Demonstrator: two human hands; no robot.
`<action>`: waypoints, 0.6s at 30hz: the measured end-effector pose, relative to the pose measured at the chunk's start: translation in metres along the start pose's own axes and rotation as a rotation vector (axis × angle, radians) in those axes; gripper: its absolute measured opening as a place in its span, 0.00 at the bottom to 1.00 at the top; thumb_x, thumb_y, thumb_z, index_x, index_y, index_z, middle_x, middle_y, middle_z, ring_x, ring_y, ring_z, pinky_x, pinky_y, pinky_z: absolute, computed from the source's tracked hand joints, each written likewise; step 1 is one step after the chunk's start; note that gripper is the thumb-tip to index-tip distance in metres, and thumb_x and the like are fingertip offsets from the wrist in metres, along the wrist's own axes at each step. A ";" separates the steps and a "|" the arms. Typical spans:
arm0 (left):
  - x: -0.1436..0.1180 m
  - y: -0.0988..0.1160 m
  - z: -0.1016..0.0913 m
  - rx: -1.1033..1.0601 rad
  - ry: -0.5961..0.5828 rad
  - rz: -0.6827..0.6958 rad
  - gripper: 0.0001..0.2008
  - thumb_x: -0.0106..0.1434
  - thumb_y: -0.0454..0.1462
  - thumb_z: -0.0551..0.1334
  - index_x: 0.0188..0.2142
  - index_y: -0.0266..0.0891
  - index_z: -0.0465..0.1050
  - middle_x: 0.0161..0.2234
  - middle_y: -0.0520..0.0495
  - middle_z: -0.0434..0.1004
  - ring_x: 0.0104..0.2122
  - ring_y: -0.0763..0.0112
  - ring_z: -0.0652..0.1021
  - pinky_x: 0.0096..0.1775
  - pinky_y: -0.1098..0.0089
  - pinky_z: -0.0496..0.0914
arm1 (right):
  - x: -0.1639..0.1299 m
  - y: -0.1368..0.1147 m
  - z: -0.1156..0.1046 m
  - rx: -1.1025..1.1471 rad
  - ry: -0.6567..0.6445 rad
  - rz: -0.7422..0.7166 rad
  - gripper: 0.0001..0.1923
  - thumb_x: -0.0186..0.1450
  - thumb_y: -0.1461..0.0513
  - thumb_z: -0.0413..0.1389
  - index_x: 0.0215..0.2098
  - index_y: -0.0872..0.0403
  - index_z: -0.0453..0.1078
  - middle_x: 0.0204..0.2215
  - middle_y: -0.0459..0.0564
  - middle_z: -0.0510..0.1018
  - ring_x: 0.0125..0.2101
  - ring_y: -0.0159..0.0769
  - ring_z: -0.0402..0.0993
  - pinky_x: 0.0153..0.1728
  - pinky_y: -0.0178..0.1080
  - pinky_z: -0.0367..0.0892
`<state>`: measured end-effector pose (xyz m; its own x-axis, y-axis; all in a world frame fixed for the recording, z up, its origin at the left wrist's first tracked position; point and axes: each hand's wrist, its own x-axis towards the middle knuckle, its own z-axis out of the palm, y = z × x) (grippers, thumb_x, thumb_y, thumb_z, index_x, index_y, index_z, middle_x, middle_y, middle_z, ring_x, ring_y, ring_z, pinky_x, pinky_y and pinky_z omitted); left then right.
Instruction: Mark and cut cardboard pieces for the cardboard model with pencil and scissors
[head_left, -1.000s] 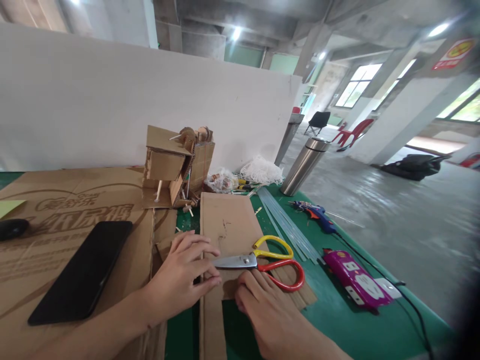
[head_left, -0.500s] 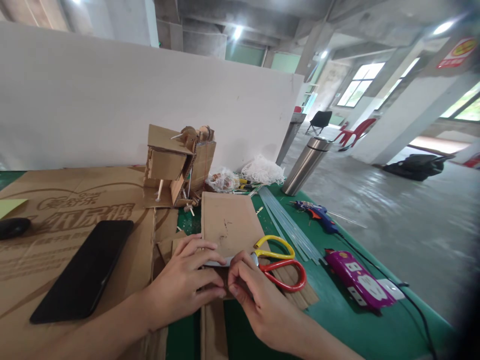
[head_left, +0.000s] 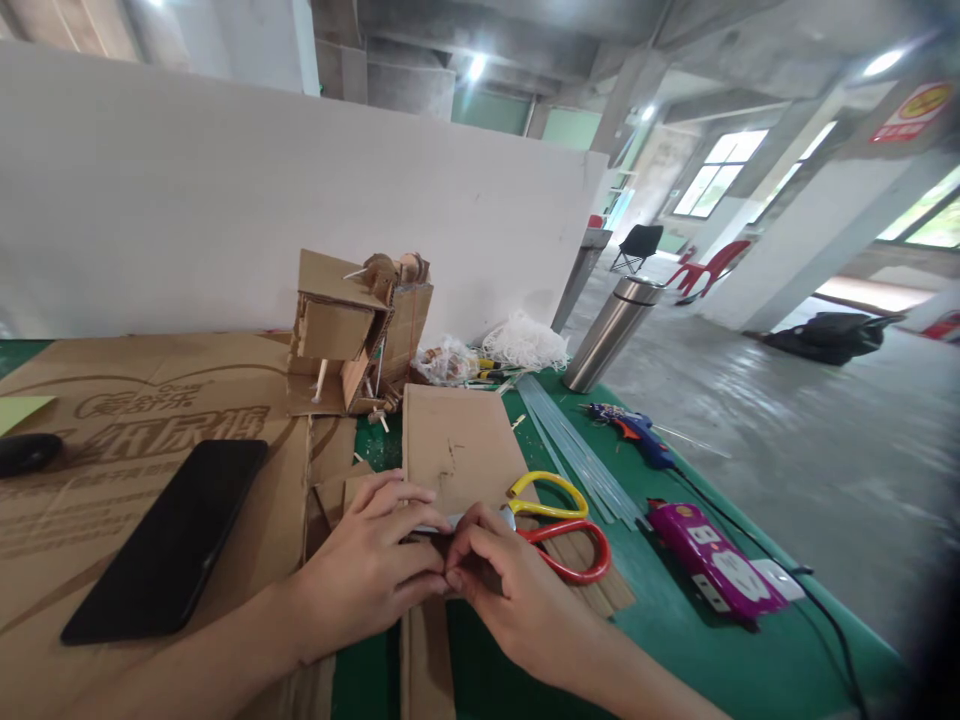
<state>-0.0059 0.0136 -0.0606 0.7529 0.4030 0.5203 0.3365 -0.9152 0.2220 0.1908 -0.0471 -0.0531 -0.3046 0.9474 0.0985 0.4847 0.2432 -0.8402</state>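
My left hand is closed with its fingertips on a small brown cardboard piece, mostly hidden under the fingers. My right hand pinches at the right end of that same piece, thumb and forefinger pressed together. The two hands' fingertips nearly touch. Just right of the right hand lie scissors with one yellow and one red handle. Their blades run behind the fingers over a flat cardboard rectangle. A long cardboard strip extends below the hands.
A cardboard structure with wooden sticks stands at the back. On the left a black phone rests on a large cardboard sheet. To the right are clear glue sticks, a blue glue gun, a purple packet and a steel flask.
My right hand's thumb and forefinger have shifted slightly left, closer to the left fingertips. The left hand stays almost where it was.
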 end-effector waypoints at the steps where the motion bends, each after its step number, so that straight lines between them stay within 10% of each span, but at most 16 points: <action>1: 0.000 0.001 0.000 0.002 0.001 0.002 0.03 0.65 0.37 0.65 0.33 0.45 0.77 0.42 0.53 0.82 0.48 0.63 0.75 0.58 0.56 0.59 | 0.001 0.000 -0.001 -0.006 0.004 0.011 0.09 0.64 0.72 0.53 0.32 0.52 0.66 0.36 0.47 0.69 0.36 0.36 0.69 0.38 0.37 0.66; 18: -0.004 0.004 0.003 0.126 0.146 -0.017 0.07 0.64 0.36 0.64 0.28 0.44 0.74 0.38 0.55 0.81 0.48 0.64 0.75 0.59 0.59 0.58 | -0.002 -0.008 0.006 -0.206 0.035 -0.031 0.09 0.63 0.72 0.56 0.27 0.55 0.70 0.31 0.48 0.75 0.33 0.37 0.72 0.35 0.37 0.64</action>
<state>-0.0064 0.0086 -0.0642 0.6593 0.4047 0.6337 0.4238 -0.8962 0.1314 0.1825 -0.0524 -0.0496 -0.2948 0.9446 0.1443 0.6338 0.3063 -0.7103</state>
